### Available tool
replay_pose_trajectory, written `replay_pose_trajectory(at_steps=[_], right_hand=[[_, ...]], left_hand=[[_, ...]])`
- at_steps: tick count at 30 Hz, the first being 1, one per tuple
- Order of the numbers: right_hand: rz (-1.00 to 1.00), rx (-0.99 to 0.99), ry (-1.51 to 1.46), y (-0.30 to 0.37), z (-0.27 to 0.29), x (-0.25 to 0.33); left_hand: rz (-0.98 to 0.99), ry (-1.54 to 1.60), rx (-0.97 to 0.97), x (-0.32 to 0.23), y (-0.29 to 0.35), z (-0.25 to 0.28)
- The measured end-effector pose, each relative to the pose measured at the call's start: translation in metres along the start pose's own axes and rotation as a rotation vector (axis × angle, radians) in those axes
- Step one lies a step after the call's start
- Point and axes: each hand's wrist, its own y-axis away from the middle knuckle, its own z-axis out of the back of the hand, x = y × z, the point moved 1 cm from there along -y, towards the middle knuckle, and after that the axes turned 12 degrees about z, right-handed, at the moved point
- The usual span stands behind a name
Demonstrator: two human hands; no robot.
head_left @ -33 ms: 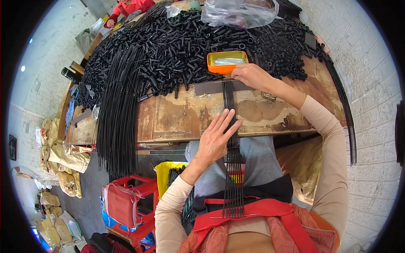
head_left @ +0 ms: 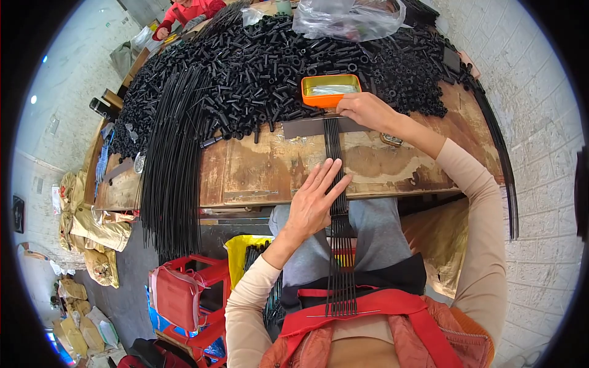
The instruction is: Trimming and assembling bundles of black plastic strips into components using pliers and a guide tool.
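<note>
In the head view, a bunch of thin black rods (head_left: 333,142) is lined up on the near side of the orange tin (head_left: 325,102); its far ends are set at a dark flat strip (head_left: 302,127) just below the tin, and its near ends are spread out over the person's lap, well away from it. The rods are pressed by the left hand (head_left: 311,205), laid pretty flat with the fingers stretched out, nearer the person than the tin; the right hand (head_left: 370,112) is kept at the tin's near right corner, fingertips bunched narrow; whether anything's pinched in them can't be told. Some thin silvery pieces (head_left: 333,89) are held inside the tin; a huge pile of black tubular parts (head_left: 257,67) is heaped behind it and to both sides; a clear plastic bag (head_left: 350,19) is dumped beyond it; a thicker bundle of black rods (head_left: 169,165) is draped over the table edge (head_left: 257,201), well left of the tin.
</note>
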Motion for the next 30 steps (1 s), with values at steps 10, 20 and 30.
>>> replay_pose_trajectory(at_steps=[10, 20, 30], right_hand=[[0.004, -0.037, -0.008, -0.003, -0.004, 0.003], [-0.076, 0.064, 0.149, 0.01, 0.0, -0.003], [-0.054, 0.217, -0.718, 0.042, 0.057, 0.135]], left_hand=[[-0.002, -0.005, 0.002, 0.001, 0.0, -0.001], [0.001, -0.038, 0.023, -0.002, 0.005, 0.002], [0.101, -0.241, -0.024, 0.027, -0.021, 0.055]])
